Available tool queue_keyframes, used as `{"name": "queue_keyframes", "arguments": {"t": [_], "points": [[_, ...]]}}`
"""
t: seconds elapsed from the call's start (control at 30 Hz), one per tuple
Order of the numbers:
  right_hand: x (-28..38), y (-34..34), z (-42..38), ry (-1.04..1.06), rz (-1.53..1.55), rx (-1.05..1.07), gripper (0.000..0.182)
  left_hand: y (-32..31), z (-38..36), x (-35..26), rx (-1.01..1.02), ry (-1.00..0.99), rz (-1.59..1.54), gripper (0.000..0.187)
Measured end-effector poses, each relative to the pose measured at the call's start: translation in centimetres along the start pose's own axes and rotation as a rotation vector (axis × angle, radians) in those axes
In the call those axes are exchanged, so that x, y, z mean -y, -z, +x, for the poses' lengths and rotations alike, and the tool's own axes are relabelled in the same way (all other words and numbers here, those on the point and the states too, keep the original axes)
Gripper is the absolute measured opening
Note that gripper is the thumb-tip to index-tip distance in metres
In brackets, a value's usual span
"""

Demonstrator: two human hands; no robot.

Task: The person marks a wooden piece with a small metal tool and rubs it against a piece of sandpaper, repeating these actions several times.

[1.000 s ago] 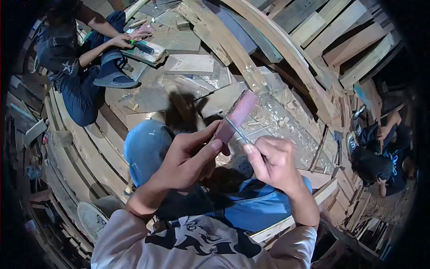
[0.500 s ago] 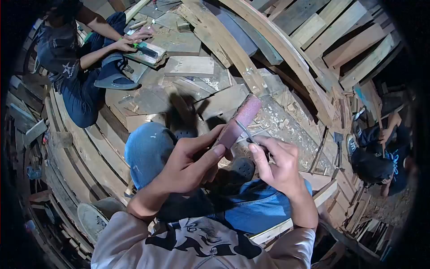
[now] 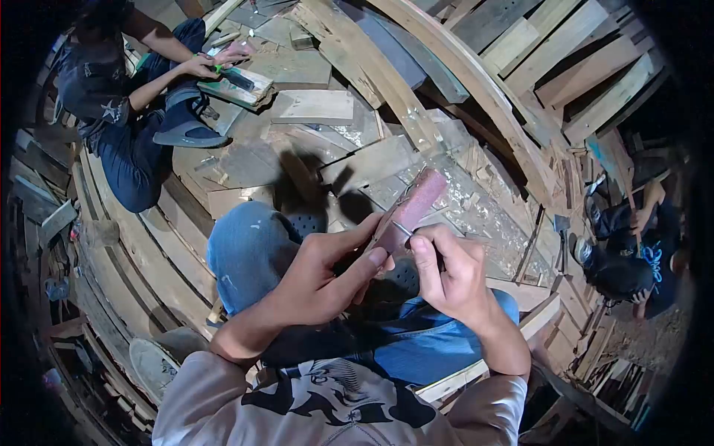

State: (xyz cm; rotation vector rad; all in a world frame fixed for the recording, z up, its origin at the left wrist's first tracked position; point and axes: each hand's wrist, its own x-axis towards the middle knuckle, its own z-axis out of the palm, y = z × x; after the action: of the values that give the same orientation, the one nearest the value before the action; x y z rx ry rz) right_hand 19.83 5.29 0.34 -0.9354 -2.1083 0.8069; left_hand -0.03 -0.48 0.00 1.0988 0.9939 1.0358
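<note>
My left hand [image 3: 327, 271] is closed around the lower end of a pinkish-red block [image 3: 421, 199] with a rough, grainy-looking face. The block tilts up and away to the right, above my lap. In my right hand [image 3: 451, 269], thumb and fingers pinch a thin metal tool [image 3: 402, 229]. Its narrow shiny end reaches the block's face, close to my left fingertips. Most of the tool is hidden inside my right fist, so its exact kind cannot be made out.
Planks and offcuts [image 3: 312, 107] cover the floor ahead. Long curved timbers [image 3: 476, 82] run along the right. At upper left a seated person [image 3: 111, 111] holds a green-handled tool on a board; another person [image 3: 632, 253] sits at far right.
The metal tool's visible end has shifted lower along the block and shows less length. My right hand has turned slightly and moved left; the block has moved a little right and down.
</note>
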Motion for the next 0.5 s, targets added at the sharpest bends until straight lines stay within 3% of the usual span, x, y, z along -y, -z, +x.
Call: {"name": "queue_keyframes", "arguments": {"t": [0.5], "points": [[-0.15,0.15,-0.05,0.082,-0.053,-0.025,0.007,-0.01,-0.17,-0.34,0.013,0.019,-0.004,0.047]]}}
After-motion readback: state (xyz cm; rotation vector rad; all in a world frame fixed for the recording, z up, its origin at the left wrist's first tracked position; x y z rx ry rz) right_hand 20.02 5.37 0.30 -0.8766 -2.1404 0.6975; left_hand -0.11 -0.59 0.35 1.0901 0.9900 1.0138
